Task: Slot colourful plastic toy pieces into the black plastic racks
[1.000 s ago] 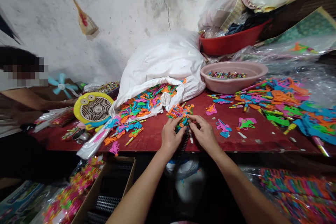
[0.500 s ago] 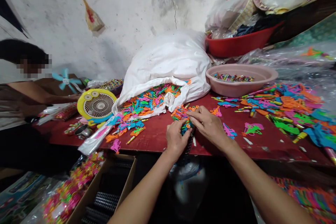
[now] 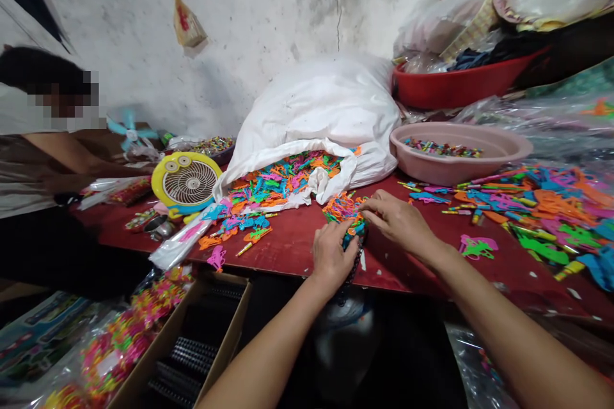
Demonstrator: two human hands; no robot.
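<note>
At the table's front edge, my left hand (image 3: pixel 333 252) is closed round a dark strip (image 3: pixel 354 268) with a studded or holed surface. Small bright plastic pieces (image 3: pixel 341 208) in orange, pink, green and blue crowd along its far end. My right hand (image 3: pixel 396 220) is just to the right, thumb and fingers pinched together at the edge of these pieces. What its fingertips hold, if anything, is too small to make out. Behind both hands a big white sack (image 3: pixel 321 108) lies on its side, its mouth spilling more of the same coloured pieces (image 3: pixel 283 179).
A pink basin (image 3: pixel 460 169) with small striped bits stands right of the sack, near scattered coloured toys (image 3: pixel 551 211). Left are a yellow fan (image 3: pixel 186 182) and a co-worker (image 3: pixel 62 153). A cardboard box (image 3: pixel 235 319) of black strips sits below the table (image 3: pixel 283 249).
My right hand has drawn slightly back to the right, its fingertips lifting off the pieces. My left hand keeps its hold. The whole view has shifted a little.
</note>
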